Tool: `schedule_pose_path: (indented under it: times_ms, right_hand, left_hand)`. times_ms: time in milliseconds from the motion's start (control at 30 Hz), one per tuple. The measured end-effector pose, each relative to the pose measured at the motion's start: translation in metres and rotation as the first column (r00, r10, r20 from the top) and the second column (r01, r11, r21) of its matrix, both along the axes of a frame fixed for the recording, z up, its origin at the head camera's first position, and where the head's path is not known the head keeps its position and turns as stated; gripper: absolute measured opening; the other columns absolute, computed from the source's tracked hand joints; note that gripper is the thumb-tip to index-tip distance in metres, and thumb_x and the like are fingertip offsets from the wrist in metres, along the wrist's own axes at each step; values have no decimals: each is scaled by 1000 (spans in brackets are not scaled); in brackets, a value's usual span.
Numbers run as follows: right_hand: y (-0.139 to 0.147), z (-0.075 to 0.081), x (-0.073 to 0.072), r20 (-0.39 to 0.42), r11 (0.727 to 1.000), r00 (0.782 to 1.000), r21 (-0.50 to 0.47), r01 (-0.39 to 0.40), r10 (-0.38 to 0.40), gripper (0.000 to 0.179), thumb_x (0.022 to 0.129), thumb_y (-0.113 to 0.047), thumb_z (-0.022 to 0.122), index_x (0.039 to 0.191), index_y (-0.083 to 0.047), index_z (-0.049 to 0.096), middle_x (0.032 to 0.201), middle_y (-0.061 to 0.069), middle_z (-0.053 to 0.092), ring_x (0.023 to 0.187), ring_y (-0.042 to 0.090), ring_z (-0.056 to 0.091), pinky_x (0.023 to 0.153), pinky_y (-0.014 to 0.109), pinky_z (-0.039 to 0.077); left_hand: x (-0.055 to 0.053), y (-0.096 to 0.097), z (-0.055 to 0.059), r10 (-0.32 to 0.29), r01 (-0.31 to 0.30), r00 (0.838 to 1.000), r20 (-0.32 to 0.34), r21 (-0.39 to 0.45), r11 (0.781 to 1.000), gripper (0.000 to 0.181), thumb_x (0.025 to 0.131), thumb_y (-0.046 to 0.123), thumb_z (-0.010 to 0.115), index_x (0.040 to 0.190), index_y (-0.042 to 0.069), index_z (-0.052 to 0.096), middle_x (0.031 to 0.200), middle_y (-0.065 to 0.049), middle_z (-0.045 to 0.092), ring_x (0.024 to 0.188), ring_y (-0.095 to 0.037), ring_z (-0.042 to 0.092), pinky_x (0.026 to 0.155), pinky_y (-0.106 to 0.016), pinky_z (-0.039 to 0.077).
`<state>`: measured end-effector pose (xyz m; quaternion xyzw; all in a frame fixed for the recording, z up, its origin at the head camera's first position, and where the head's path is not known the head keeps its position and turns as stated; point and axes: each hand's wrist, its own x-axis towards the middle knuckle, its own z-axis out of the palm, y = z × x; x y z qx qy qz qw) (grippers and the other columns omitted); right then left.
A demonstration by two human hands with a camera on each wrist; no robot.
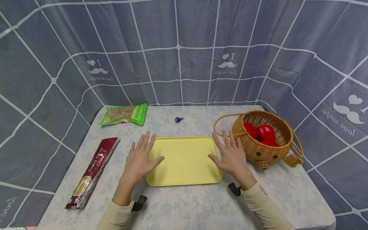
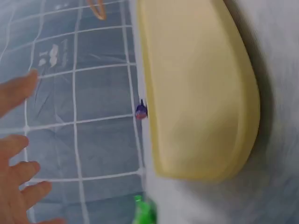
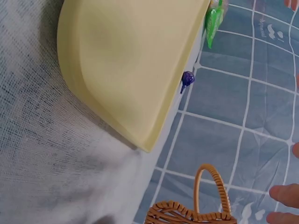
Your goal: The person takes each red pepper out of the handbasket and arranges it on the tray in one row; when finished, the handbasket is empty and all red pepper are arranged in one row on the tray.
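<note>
Head view: left hand (image 1: 141, 161) and right hand (image 1: 232, 159) spread, empty, astride the tray (image 1: 185, 163); seemingly poised; gripping it would need both closing inward.

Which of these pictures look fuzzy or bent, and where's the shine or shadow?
Head view: fairly crisp, but the curtain shows bowed lines, perhaps from lens and folds; glints on the long packet. Left wrist view: the left hand and the tray look soft, with dark shadow along the tray's rim. Right wrist view: the lollipop looks clearer; shadow beside the tray.
</note>
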<state>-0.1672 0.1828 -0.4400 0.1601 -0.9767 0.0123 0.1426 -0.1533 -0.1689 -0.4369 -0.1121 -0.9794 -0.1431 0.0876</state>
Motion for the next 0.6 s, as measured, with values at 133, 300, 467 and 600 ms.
schedule_pose_path:
  times_ms: [133, 300, 467, 600]
  right_hand:
    - [1, 1, -1, -17, 1000, 1000, -2, -1, 1, 81, 87, -65, 54, 154, -26, 31, 158, 19, 29, 147, 43, 21, 109, 66, 28]
    - [2, 2, -1, -31, 1000, 999, -17, -15, 14, 81, 85, -61, 60, 153, -24, 34, 157, 20, 31, 145, 44, 25, 108, 66, 29]
    - [2, 5, -1, -51, 998, 998, -54, -26, 23, 78, 85, -55, 64, 151, -21, 38, 154, 21, 37, 140, 44, 36, 105, 60, 38]
    - [2, 6, -1, -128, 989, 991, -132, -61, 44, 74, 83, -43, 72, 147, -16, 46, 144, 20, 50, 122, 41, 56, 83, 54, 53]
  left_hand:
    - [-3, -10, -12, 7, -46, 992, 123, 317, 947, 91, 87, 53, 65, 157, 20, 17, 163, -14, 19, 143, -41, 32, 104, -66, 35]
    - [-5, -22, -38, 26, -213, 943, 331, 544, 811, 85, 90, 41, 67, 157, 15, 20, 160, -18, 25, 130, -40, 50, 96, -53, 48]
    - [-5, -28, -59, 64, -384, 875, 480, 607, 696, 69, 91, 19, 64, 150, 3, 34, 140, -23, 49, 105, -33, 66, 71, -33, 57]
    - [-3, -26, -66, 64, -427, 850, 522, 614, 664, 56, 87, 6, 64, 140, -3, 49, 120, -24, 61, 81, -17, 67, 65, -32, 58]
